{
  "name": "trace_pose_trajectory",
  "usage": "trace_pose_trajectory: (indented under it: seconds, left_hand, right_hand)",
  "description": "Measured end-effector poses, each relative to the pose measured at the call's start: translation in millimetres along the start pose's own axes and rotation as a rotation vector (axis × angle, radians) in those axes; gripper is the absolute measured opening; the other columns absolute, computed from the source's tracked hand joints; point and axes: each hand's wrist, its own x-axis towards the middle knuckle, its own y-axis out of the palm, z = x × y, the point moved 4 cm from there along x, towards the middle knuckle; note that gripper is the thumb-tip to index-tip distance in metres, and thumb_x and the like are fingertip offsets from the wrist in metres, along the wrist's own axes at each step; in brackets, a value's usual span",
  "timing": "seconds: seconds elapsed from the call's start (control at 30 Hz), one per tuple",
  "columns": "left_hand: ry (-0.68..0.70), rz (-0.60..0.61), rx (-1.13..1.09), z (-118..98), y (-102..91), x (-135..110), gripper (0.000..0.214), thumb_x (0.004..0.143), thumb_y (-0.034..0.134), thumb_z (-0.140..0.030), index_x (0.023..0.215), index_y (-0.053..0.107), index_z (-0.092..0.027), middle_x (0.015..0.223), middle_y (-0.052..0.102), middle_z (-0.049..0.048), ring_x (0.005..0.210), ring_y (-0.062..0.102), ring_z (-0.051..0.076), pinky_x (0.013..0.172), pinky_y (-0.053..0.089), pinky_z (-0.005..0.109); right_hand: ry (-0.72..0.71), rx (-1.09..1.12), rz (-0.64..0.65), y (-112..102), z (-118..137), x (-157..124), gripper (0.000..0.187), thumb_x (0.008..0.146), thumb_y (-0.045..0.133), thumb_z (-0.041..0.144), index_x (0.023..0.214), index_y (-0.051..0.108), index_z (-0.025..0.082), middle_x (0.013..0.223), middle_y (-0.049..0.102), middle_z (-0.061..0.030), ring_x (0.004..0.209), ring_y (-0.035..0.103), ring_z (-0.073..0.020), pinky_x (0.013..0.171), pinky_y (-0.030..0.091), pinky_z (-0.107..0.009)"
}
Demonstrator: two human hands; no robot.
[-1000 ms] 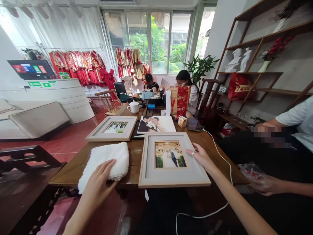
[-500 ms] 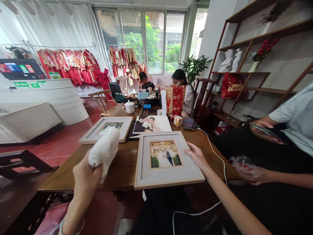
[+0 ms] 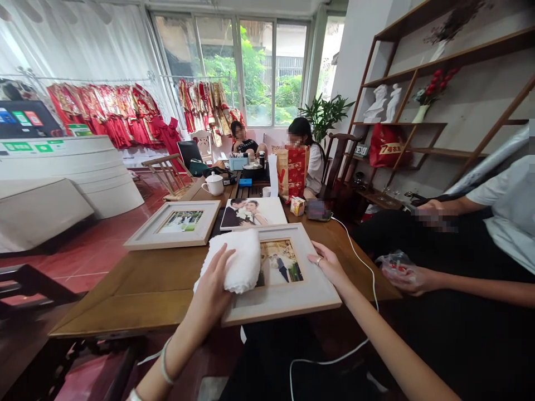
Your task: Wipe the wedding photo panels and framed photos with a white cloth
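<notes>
In front of me a pale picture frame (image 3: 320, 295) with a wedding photo lies tilted over the near edge of the wooden table (image 3: 146, 287). My right hand (image 3: 330, 267) grips its right side, thumb on top and fingers mostly hidden beneath. A folded white towel (image 3: 240, 259) is in my left hand (image 3: 215, 284), fingers closed on it, over the frame's left part. It covers part of the photo. Farther left lies a second framed picture (image 3: 136, 239). Behind the held frame rests an unframed wedding print (image 3: 267, 211) on a dark panel.
A white lidded mug (image 3: 214, 184), red paper bag (image 3: 292, 167), small box (image 3: 297, 206) and phone (image 3: 318, 210) stand across the table. A white cable (image 3: 363, 250) runs down on the right. Beside it sits a person (image 3: 505, 223) holding a plastic bag (image 3: 401, 270).
My left hand has brought the towel rightward from beside the frame to over its left part. My right hand keeps its hold. The whole view has shifted slightly.
</notes>
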Motion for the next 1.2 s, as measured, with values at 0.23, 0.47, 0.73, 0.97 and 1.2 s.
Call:
trace_pose_trajectory:
  seconds: [0.23, 0.47, 0.73, 0.97, 1.2]
  left_hand:
    - [0.174, 0.309, -0.034, 6.1, -17.4, 0.9, 0.075, 0.054, 0.038, 0.002, 0.124, 0.047, -0.021, 0.143, 0.041, 0.0062, 0.136, 0.030, 0.023, 0.105, 0.036, 0.040]
    - [-0.028, -0.015, -0.036, -2.8, -21.1, 15.3, 0.070, 0.067, 0.039, -0.006, 0.135, 0.042, -0.023, 0.135, 0.051, 0.0054, 0.126, 0.046, 0.024, 0.102, 0.041, 0.040]
    - [0.104, 0.280, 0.195, 2.1, 20.3, 60.3, 0.088, 0.059, 0.040, 0.007, 0.138, 0.038, -0.032, 0.150, 0.029, 0.0077, 0.139, 0.013, 0.037, 0.105, 0.024, 0.061]
    - [0.111, 0.462, 0.213, -26.8, -4.9, 5.8, 0.087, 0.055, 0.045, 0.005, 0.136, 0.043, -0.027, 0.139, 0.046, 0.0118, 0.135, 0.028, 0.034, 0.106, 0.028, 0.055]
    - [0.088, 0.465, 0.176, -46.4, -13.0, -42.3, 0.089, 0.055, 0.050, -0.004, 0.139, 0.037, -0.033, 0.143, 0.041, 0.0087, 0.135, 0.024, 0.038, 0.105, 0.028, 0.058]
  right_hand:
    - [-0.015, 0.003, -0.024, 0.1, -0.4, 1.2, 0.049, 0.061, 0.064, 0.025, 0.109, 0.062, 0.019, 0.116, 0.066, -0.0101, 0.108, 0.061, -0.0261, 0.094, 0.046, -0.040]
    - [0.038, 0.025, -0.028, 2.9, 0.9, 2.5, 0.048, 0.060, 0.067, 0.027, 0.108, 0.062, 0.019, 0.117, 0.066, -0.0100, 0.107, 0.062, -0.0263, 0.092, 0.048, -0.039]
    - [0.037, 0.040, 0.012, 15.0, 5.6, 0.7, 0.043, 0.061, 0.065, 0.028, 0.102, 0.066, 0.019, 0.111, 0.070, -0.0073, 0.103, 0.063, -0.0273, 0.090, 0.049, -0.039]
    - [0.021, 0.058, -0.016, 15.1, 9.7, -1.3, 0.040, 0.060, 0.063, 0.026, 0.099, 0.068, 0.020, 0.106, 0.071, -0.0063, 0.103, 0.063, -0.0276, 0.090, 0.049, -0.038]
    - [-0.010, 0.031, -0.002, 15.6, 7.1, 1.1, 0.040, 0.060, 0.064, 0.027, 0.099, 0.068, 0.021, 0.106, 0.071, -0.0057, 0.102, 0.064, -0.0279, 0.090, 0.049, -0.040]
